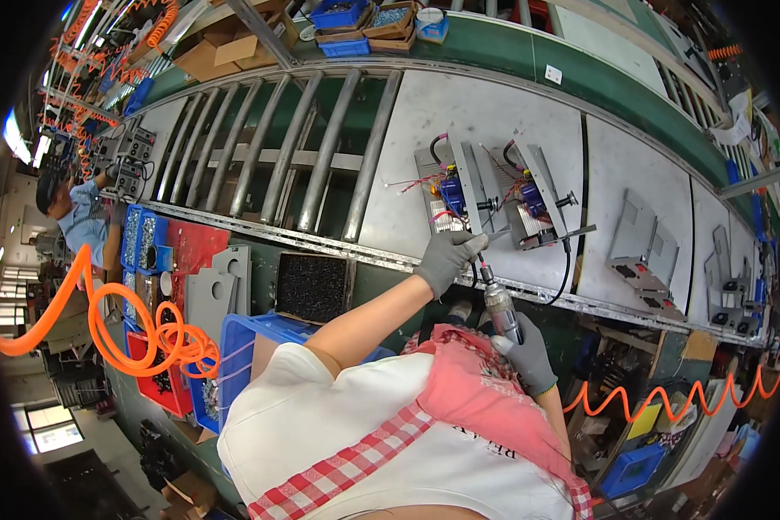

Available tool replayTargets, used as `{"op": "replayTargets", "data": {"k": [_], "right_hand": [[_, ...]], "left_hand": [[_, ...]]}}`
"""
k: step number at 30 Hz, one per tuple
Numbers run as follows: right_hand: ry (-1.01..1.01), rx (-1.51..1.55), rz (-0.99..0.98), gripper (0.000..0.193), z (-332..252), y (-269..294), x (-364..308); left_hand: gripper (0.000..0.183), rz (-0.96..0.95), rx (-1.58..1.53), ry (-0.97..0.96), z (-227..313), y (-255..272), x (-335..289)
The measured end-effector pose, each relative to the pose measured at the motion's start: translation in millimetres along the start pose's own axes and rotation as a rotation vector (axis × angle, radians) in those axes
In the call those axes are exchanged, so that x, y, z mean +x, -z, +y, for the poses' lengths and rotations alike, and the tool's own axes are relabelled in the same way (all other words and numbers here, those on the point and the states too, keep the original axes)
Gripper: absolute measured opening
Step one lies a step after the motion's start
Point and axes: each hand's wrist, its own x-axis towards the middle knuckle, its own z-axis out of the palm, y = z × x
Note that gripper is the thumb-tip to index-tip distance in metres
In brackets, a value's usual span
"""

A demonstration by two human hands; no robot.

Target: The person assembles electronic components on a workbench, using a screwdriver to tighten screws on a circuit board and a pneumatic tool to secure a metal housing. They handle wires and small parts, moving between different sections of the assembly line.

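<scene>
My right hand, in a grey glove, grips a silver air screwdriver that tilts up and left, away from my body. Close to the driver's tip, my left hand, also gloved in grey, has its thumb and fingers pinched together. What those fingers hold, if anything, is too small to make out. Just beyond the left hand stands an open sheet-metal chassis with a blue-purple coil and red wires. Beside it on the right is a similar chassis, a black cable hanging from its front.
Left of the white work plate run bare conveyor rollers. More metal housings sit farther right. A tray of black screws, blue bins and an orange coiled hose lie left; another person works beyond.
</scene>
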Motion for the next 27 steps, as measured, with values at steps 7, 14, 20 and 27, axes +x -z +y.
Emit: {"op": "replayTargets", "data": {"k": [7,14,20,27], "right_hand": [[-0.006,0.013,0.027,0.046,-2.1,-5.4,-8.6],[0.009,-0.070,0.059,0.050,19.9,0.2,-9.3],[0.029,-0.014,0.028,0.054,16.2,-3.3,-8.0],[-0.041,-0.025,-0.006,0.055,21.7,-1.7,-4.0]], "left_hand": [[0.036,-0.019,-0.036,0.048,-8.6,3.6,-3.6],[0.033,-0.206,0.130,-0.039,-11.6,8.2,-3.8],[0.035,-0.170,-0.167,0.185,-18.7,9.2,-4.8],[0.031,-0.025,-0.063,0.073,-33.0,4.1,-6.1]]}}
